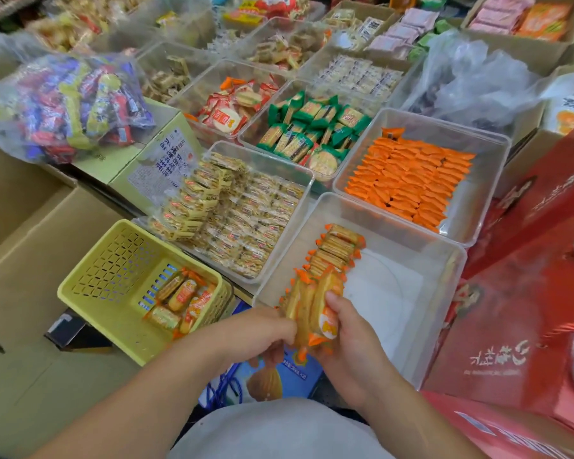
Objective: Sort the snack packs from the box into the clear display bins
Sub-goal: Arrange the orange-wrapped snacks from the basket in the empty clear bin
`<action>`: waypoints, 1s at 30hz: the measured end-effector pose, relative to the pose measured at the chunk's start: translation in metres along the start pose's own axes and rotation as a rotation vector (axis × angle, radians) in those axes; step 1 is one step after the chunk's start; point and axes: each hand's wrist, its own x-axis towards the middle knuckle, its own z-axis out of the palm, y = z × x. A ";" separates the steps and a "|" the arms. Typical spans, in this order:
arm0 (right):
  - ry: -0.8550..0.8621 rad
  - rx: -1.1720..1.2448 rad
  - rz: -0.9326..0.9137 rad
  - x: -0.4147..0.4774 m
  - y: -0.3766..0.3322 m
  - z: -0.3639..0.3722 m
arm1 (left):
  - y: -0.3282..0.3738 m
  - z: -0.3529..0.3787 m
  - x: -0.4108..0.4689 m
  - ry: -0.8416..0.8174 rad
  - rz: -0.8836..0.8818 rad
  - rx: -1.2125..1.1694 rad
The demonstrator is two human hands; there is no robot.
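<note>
Seemingly early on, the left hand [265, 332] and right hand [348, 329] clamp a bundle of orange-edged cracker packs [312, 306]; just beyond the fingers [335, 301] one short row [338, 250] lines the clear plastic bin [395, 293], with several more left of them in the yellow perforated basket [113, 260].

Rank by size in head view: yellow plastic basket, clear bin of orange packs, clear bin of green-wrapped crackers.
1. Yellow plastic basket and clear bin of orange packs: alike, unranked.
2. Clear bin of green-wrapped crackers: smaller, though farther.
</note>
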 end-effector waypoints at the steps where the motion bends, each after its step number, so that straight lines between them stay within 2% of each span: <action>1: 0.031 -0.002 -0.035 0.004 -0.003 -0.006 | -0.001 -0.001 0.003 0.072 0.019 -0.036; 4: 0.156 -0.128 -0.213 0.023 -0.013 -0.029 | -0.009 -0.007 0.015 0.323 0.075 -0.092; 6: 0.373 -0.336 -0.287 0.037 -0.018 -0.047 | -0.019 -0.010 0.024 0.410 0.084 -0.029; 8: 0.494 -0.610 -0.334 0.051 -0.015 -0.067 | -0.032 -0.012 0.033 0.450 0.097 0.086; 10: 0.521 -0.973 -0.298 0.063 -0.010 -0.083 | -0.046 -0.012 0.041 0.416 0.109 0.167; 12: 0.514 -1.318 -0.187 0.070 -0.001 -0.094 | -0.057 -0.010 0.048 0.361 0.100 0.196; 15: 0.367 -1.620 -0.041 0.073 0.012 -0.102 | -0.067 -0.008 0.058 0.313 0.092 0.129; 17: 0.186 -1.685 0.051 0.073 0.018 -0.104 | -0.071 -0.008 0.062 0.317 0.104 0.095; 19: 0.111 -1.722 0.072 0.073 0.021 -0.107 | -0.074 -0.010 0.066 0.321 0.112 0.071; 21: 0.135 -1.743 0.064 0.072 0.021 -0.110 | -0.077 -0.011 0.068 0.316 0.120 0.053; 25: 0.197 -1.701 0.166 0.072 0.020 -0.113 | -0.078 -0.014 0.070 0.306 0.119 0.022; 30: 0.166 -1.602 0.262 0.078 0.020 -0.115 | -0.078 -0.012 0.069 0.283 0.060 0.030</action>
